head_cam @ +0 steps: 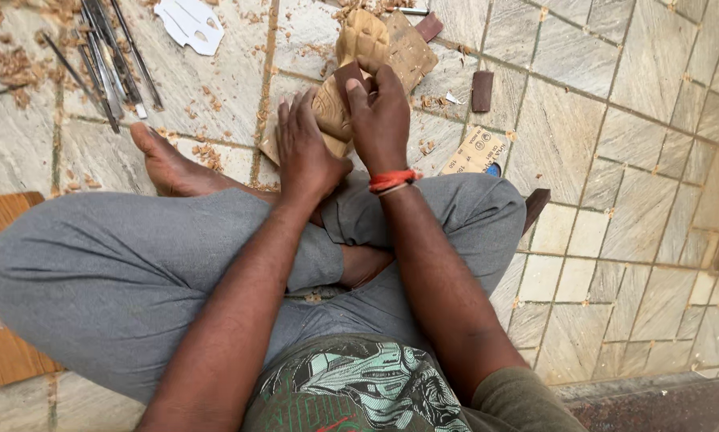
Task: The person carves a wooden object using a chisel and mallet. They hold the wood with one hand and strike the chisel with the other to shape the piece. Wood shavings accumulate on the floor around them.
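Head view: person sits cross-legged on stone tile floor [615, 160]. Wooden carving [359, 56] rests on the floor just beyond the shins, tilted toward the body. Left hand [307, 152] lies flat on its near end, fingers spread, apparently bracing it. Right hand [379, 112] is closed on a brown sandpaper piece [350, 76], pressed to the carving. Right of the carving: tan sandpaper sheet [475, 152], printed side up; small dark block [482, 90]. Left: metal chisels [107, 56], white paper template [190, 24].
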